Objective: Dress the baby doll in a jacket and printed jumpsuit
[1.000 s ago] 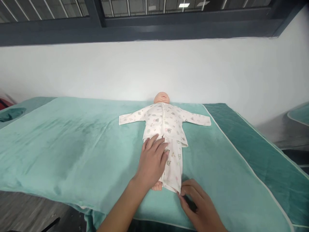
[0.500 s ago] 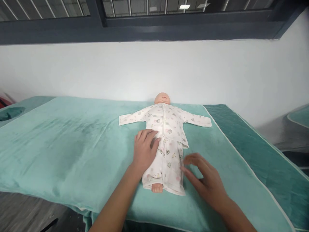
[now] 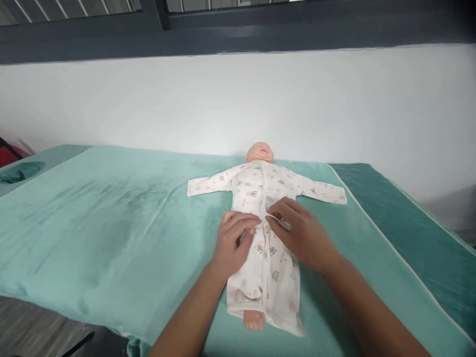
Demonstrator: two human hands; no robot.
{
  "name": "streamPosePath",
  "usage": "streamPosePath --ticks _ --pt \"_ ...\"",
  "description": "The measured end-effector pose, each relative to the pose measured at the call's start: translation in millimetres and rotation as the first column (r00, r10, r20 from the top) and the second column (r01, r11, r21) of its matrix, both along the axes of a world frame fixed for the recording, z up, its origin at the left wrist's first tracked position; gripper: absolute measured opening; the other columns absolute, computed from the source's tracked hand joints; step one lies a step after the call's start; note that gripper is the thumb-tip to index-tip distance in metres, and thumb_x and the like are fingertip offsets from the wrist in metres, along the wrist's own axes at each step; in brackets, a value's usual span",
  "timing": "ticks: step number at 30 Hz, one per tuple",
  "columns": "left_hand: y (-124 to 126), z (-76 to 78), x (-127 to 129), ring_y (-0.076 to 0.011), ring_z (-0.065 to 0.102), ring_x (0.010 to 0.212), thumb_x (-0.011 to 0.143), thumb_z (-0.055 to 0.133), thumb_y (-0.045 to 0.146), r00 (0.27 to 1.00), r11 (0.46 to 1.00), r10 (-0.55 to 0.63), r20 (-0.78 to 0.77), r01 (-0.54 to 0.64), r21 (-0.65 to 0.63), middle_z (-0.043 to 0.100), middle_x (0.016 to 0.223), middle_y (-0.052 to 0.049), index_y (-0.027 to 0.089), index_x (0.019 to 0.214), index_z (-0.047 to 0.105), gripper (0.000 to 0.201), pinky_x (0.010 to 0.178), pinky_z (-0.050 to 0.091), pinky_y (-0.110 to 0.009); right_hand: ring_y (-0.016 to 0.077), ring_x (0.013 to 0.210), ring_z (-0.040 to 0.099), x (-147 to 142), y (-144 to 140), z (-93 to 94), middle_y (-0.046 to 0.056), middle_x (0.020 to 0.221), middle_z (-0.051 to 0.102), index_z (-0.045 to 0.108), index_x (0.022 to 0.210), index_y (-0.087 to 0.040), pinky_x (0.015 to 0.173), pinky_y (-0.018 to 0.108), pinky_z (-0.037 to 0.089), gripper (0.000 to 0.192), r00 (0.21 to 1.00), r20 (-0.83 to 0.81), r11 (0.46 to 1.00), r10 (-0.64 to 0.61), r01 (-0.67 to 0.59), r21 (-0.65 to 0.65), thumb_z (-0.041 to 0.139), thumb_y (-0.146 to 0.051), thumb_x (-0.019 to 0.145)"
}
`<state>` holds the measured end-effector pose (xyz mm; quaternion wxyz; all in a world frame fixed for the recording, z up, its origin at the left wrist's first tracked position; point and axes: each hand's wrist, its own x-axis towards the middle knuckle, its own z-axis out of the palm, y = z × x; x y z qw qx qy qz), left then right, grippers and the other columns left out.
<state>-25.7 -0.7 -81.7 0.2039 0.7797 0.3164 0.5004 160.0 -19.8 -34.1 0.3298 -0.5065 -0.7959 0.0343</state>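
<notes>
A baby doll (image 3: 260,151) lies on its back on a teal blanket (image 3: 111,223), dressed in a white printed onesie (image 3: 266,258) with both sleeves spread out. One bare foot (image 3: 254,320) pokes out at the bottom. My left hand (image 3: 234,240) rests on the doll's waist at the left, its fingertips pinching the lower hem of the top. My right hand (image 3: 299,233) lies on the waist at the right, fingertips at the same hem near the middle. The two hands nearly touch over the belly.
A white wall (image 3: 238,99) runs behind the bed under a dark window frame (image 3: 238,29). A darker green cover (image 3: 401,218) lies on the right. The blanket's near edge (image 3: 74,302) drops to the floor at the lower left. A dark green cloth (image 3: 20,171) sits far left.
My right hand moved up from beside the doll's legs onto its waist. My left hand slid slightly inward to the hem. The view shifted lower and closer.
</notes>
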Motion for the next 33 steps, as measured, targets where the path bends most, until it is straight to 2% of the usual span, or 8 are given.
streamPosePath --ticks 4,9,13,19,22,26,30,33 --pt "1 -0.8 -1 -0.0190 0.063 0.095 0.093 0.050 0.016 0.998 1.000 0.008 0.057 -0.009 0.020 0.073 0.102 -0.004 0.022 0.100 0.068 0.020 0.089 0.045 -0.041 0.0162 0.077 0.053 0 0 -11.2 0.002 0.079 0.059 0.057 0.082 -0.020 0.072 0.031 0.043 0.016 0.995 0.010 0.995 0.097 -0.097 0.028 0.050 -0.022 0.096" --pt "7 -6.7 -2 -0.0176 0.061 0.096 0.093 0.051 0.020 0.952 0.972 0.226 0.205 -0.207 -0.110 0.067 0.097 -0.004 0.022 0.096 0.067 0.016 0.084 0.048 -0.035 0.0152 0.070 0.052 1 -6 -18.8 0.002 0.072 0.060 0.060 0.080 -0.020 0.067 0.031 0.042 0.016 0.985 -0.103 0.986 0.142 -0.132 0.099 0.052 -0.020 0.095" --pt "10 -10.7 -3 -0.0149 0.059 0.083 0.094 0.051 0.025 0.926 0.948 0.255 0.277 -0.183 -0.261 0.064 0.087 -0.002 0.021 0.088 0.066 0.017 0.076 0.046 -0.029 0.0137 0.068 0.055 9 -9 -21.1 0.002 0.075 0.062 0.060 0.080 -0.020 0.061 0.029 0.042 0.015 0.949 -0.314 0.995 0.027 0.006 0.103 0.053 -0.020 0.094" --pt "11 -5.2 -2 -0.0124 0.051 0.069 0.091 0.055 0.031 0.853 0.843 0.316 0.414 -0.053 -0.535 0.056 0.070 0.000 0.018 0.075 0.063 0.022 0.068 0.041 -0.026 0.0116 0.061 0.050 15 -4 -32.7 -0.001 0.065 0.057 0.060 0.071 -0.020 0.058 0.027 0.038 0.026 0.838 -0.527 0.988 -0.143 0.092 -0.121 0.055 -0.031 0.094" --pt "13 -3.7 -3 -0.0105 0.046 0.063 0.089 0.057 0.030 0.807 0.802 0.347 0.478 0.009 -0.597 0.051 0.065 0.002 0.018 0.072 0.062 0.021 0.062 0.038 -0.024 0.0102 0.054 0.047 15 -4 -35.1 -0.002 0.060 0.054 0.059 0.069 -0.019 0.053 0.026 0.037 0.029 0.682 -0.707 0.975 -0.187 0.042 -0.218 0.057 -0.036 0.092" --pt "20 -6.5 -5 -0.0092 0.044 0.060 0.087 0.058 0.030 0.730 0.787 0.382 0.567 0.065 -0.614 0.050 0.065 0.002 0.017 0.076 0.064 0.018 0.057 0.037 -0.023 0.0087 0.051 0.049 26 6 -39.0 -0.001 0.064 0.056 0.059 0.067 -0.018 0.047 0.023 0.037 0.028 0.342 -0.908 0.967 -0.243 0.015 -0.253 0.064 -0.037 0.087" --pt "40 -6.7 -16 -0.0111 0.055 0.068 0.081 0.065 0.027 0.611 0.747 0.413 0.675 0.197 -0.635 0.059 0.078 -0.002 0.017 0.087 0.065 0.011 0.060 0.044 -0.024 0.0080 0.055 0.052 61 27 -48.6 -0.002 0.066 0.056 0.063 0.073 -0.016 0.047 0.019 0.042 0.017 0.104 -0.963 0.968 -0.249 0.062 -0.243 0.070 -0.031 0.079" --pt "62 -5.4 -31 -0.0165 0.064 0.086 0.078 0.068 0.022 0.542 0.692 0.404 0.736 0.345 -0.634 0.065 0.096 -0.006 0.020 0.105 0.062 0.027 0.075 0.053 -0.031 0.0099 0.064 0.060 92 40 -57.0 0.001 0.078 0.064 0.064 0.083 -0.017 0.048 0.017 0.047 0.013 -0.060 -0.938 0.937 -0.341 0.057 -0.345 0.070 -0.023 0.073"
